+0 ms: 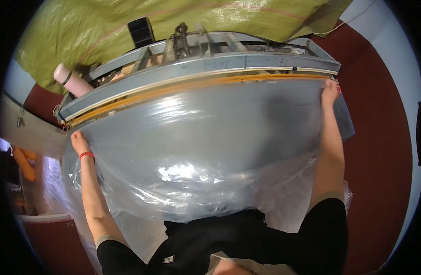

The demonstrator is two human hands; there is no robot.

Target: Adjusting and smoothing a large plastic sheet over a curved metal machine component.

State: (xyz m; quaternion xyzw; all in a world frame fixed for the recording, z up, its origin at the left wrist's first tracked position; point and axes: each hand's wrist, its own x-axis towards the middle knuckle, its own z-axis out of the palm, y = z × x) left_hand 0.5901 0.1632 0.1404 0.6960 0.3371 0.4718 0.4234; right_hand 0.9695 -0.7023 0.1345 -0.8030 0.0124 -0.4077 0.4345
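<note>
A wide sheet of clear plastic film stretches across the grey work surface in front of me and hangs in loose, shiny folds toward my body. My left hand, with a red bracelet on its wrist, is closed on the film's left side. Farther off at the right, my right hand grips the film's far right corner, close to the end of an orange strip. That strip runs along the far edge of the surface. Both arms are spread wide, with the film between them.
Behind the strip lies a long grey metal frame with crossbars. A pink bottle leans at its left, and a black phone-like object stands behind it. Green-yellow sheeting covers the back. Dark red floor shows at right.
</note>
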